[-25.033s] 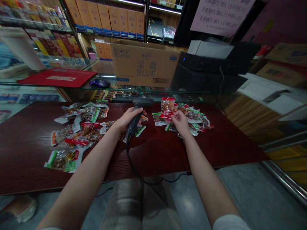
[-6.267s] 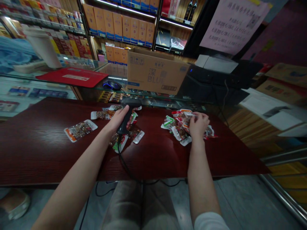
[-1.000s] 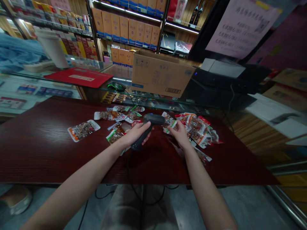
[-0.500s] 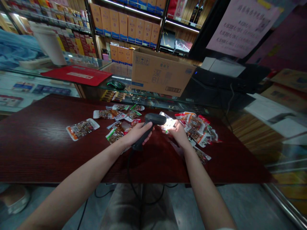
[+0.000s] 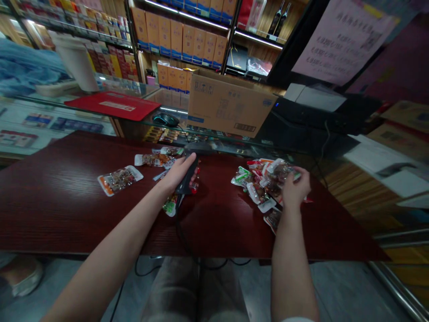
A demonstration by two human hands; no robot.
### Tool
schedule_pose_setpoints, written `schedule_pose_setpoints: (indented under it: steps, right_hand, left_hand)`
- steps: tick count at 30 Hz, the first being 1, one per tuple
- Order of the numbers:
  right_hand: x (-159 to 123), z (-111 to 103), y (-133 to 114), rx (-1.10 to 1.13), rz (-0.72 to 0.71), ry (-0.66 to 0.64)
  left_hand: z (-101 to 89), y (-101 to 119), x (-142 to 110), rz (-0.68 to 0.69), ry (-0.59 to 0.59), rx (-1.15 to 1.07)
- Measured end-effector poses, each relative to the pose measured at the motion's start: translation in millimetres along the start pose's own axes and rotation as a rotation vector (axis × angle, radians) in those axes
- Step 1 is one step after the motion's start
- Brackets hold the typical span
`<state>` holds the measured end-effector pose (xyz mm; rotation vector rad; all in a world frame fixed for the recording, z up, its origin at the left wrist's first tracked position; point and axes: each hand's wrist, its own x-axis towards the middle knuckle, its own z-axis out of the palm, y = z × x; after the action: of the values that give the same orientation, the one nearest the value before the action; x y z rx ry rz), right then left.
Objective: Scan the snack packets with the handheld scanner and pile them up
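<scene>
Left hand (image 5: pixel 177 172) wraps a corded barcode scanner (image 5: pixel 187 179) (firm grip); right hand (image 5: pixel 295 188) curls closed onto snack packets (image 5: pixel 280 173).

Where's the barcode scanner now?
The black barcode scanner is in the person's left hand in the head view, over the dark red counter, beside snack packets.

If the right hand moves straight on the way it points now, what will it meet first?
The right hand seems to pass over the dark red counter and meet the glass display case at its far edge first, though depth is unclear.
</scene>
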<state>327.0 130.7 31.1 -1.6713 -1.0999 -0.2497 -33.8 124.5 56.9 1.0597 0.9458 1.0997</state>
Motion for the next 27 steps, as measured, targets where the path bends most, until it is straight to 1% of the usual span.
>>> schedule_pose_setpoints:
  steps: [3, 5, 7, 10, 13, 15, 16, 17, 18, 19, 20, 22, 23, 24, 26, 27]
  right_hand:
    - [-1, -1, 9, -0.214, 0.038, -0.039]
    - [-5, 0, 10, -0.293, 0.08, -0.019]
    - [-10, 2, 8, -0.308, 0.095, 0.017]
    - [-13, 3, 3, -0.303, 0.078, -0.001]
    - [-17, 5, -8, -0.285, -0.004, 0.004]
    - [-24, 11, -25, -0.229, -0.109, 0.015]
    - [-29, 17, -36, -0.18, -0.17, -0.008]
    - [-36, 25, -49, -0.121, -0.241, -0.083]
    - [-45, 36, -63, -0.049, -0.317, -0.209]
    - [-55, 50, -78, 0.027, -0.376, -0.382]
    - [-65, 65, -92, 0.098, -0.397, -0.545]
    - [-84, 100, -119, 0.164, -0.355, -0.786]
    - [-91, 117, -130, 0.16, -0.304, -0.872]
    - [-97, 133, -140, 0.134, -0.242, -0.931]
    - [-102, 159, -153, 0.066, -0.143, -0.994]
    - [-103, 169, -157, 0.033, -0.101, -1.006]
  left_hand:
    - [-12.8, 3, 6, 0.007, 0.065, 0.053]
    - [-20.6, 5, 9, 0.023, 0.085, 0.061]
    - [-27.0, 8, 10, 0.044, 0.119, 0.059]
    - [-33.5, 13, 8, 0.085, 0.169, 0.056]
    - [-37.7, 17, 6, 0.132, 0.177, 0.048]
    - [-39.9, 18, 5, 0.152, 0.186, 0.035]
    - [-40.9, 18, 5, 0.156, 0.192, 0.027]
    - [-41.8, 19, 5, 0.157, 0.196, 0.018]
    - [-42.7, 19, 5, 0.156, 0.199, 0.009]
    - [-43.3, 19, 5, 0.152, 0.199, 0.001]
    - [-43.9, 19, 5, 0.144, 0.196, 0.0]
    - [-44.6, 20, 4, 0.126, 0.188, 0.007]
    - [-45.0, 20, 4, 0.119, 0.187, 0.01]
    - [-45.5, 20, 4, 0.114, 0.186, 0.013]
    - [-47.3, 19, 5, 0.114, 0.188, 0.017]
    - [-48.6, 19, 5, 0.112, 0.188, 0.021]
